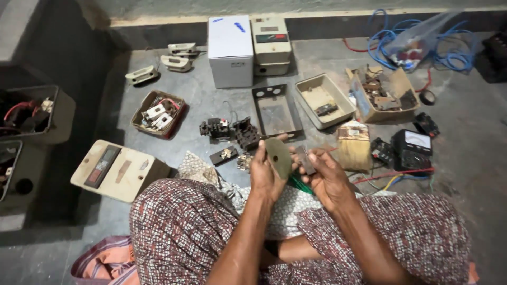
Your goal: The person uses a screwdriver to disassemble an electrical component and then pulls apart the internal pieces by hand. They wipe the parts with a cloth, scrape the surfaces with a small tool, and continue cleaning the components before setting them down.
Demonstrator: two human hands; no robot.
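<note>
Disc (278, 156), thin and olive-green, stands edge-up in the closed fingers of the left hand (265, 171), face turned toward the wearer. Just beside it, the right hand (326, 177) pinches a small grey flat part (305, 160), raised level for comparison.

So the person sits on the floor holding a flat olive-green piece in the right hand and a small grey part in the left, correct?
Not quite: the hands are swapped. The head view shows the flat olive-green piece in the left hand and the small grey part in the right hand. The rest stands.
</note>
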